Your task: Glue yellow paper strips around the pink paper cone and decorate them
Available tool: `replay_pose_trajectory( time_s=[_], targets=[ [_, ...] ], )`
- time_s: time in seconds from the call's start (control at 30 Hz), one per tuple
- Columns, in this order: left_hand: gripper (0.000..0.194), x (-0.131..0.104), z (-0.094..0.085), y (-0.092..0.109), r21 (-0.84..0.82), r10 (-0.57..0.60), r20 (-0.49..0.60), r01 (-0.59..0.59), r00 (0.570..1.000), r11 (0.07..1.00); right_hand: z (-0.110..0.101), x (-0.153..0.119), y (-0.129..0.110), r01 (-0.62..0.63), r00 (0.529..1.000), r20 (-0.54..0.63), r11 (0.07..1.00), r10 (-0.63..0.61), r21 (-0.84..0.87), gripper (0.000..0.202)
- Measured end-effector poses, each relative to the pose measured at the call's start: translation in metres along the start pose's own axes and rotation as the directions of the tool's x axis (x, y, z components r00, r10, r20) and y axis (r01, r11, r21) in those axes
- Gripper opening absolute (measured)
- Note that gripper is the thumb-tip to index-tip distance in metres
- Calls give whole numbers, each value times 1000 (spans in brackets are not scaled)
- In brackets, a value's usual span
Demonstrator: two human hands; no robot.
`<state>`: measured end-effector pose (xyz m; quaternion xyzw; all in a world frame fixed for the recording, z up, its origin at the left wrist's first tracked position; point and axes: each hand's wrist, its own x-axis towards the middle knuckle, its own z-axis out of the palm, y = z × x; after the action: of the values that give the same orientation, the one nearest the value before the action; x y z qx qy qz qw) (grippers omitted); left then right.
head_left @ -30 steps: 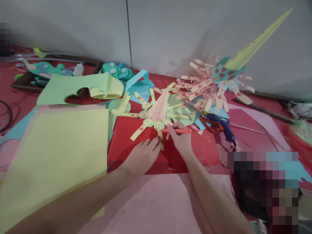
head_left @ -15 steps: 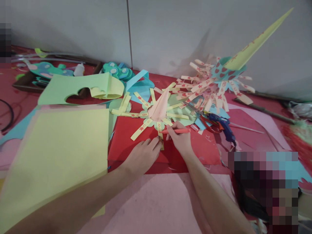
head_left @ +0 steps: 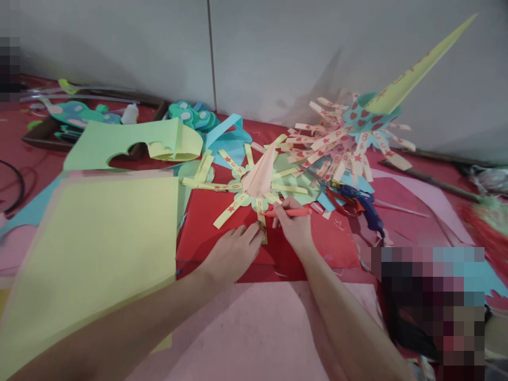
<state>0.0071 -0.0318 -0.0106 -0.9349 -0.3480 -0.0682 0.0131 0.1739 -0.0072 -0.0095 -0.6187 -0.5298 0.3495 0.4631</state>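
Note:
My right hand (head_left: 294, 225) is closed round an orange-red marker (head_left: 291, 212), its tip on a yellow paper strip (head_left: 260, 211) marked with a red D. With fingers bent, my left hand (head_left: 235, 248) holds down the lower end of that strip. The strip hangs off a scalloped green paper flower (head_left: 251, 199) with a pale pink paper cone (head_left: 260, 177) standing at its centre. More yellow strips spread around it, some bearing red letters and stars. Beneath lies a red sheet or folder (head_left: 222, 214).
Yellow sheets (head_left: 107, 227) lie at left, below a green cut-out sheet (head_left: 123, 140). Farther right are a blue glue gun (head_left: 363, 203), scissors (head_left: 337, 201) and a paper piece with a yellow cone (head_left: 424, 63). A brown tray (head_left: 34, 135) holds a white bottle (head_left: 129, 113). A wall stands behind.
Both hands stay almost in place. The marker tip has shifted very slightly on the strip, where a small red mark shows beneath the D.

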Motion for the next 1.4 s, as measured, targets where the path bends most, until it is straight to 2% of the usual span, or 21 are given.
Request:
replay_pose_trajectory(
  time_s=[0.23, 0.43, 0.57, 0.7, 0.83, 0.93, 1.4],
  targets=[
    [26, -1, -1, 2, -37, -21, 21, 22, 1000, 999, 0, 0, 1, 8, 992, -123, 991, 9, 136, 30],
    [54, -4, -10, 8, -18, 3, 156, 0, 988, 1000, 3, 1, 1, -13, 994, -109, 986, 32, 167, 29],
    [61, -4, -14, 10, 13, 26, 196, -29, 980, 1000, 2, -1, -1, -12, 996, -90, 989, 25, 148, 30],
    [60, -5, -14, 9, 10, 46, 206, -49, 977, 999, 2, -4, -3, 7, 995, -97, 995, 2, 99, 32],
    [55, -4, -13, 9, -2, 59, 205, -60, 977, 998, 5, -9, -5, -21, 995, -92, 996, 29, 84, 39],
    [53, -4, -12, 8, 10, 61, 202, -64, 977, 998, 7, -10, -5, -35, 998, -55, 995, 40, 96, 36],
    [46, -5, -7, 9, 30, 53, 127, -57, 990, 998, 8, -10, -2, -7, 1000, 5, 999, 8, -43, 35]
  ],
)
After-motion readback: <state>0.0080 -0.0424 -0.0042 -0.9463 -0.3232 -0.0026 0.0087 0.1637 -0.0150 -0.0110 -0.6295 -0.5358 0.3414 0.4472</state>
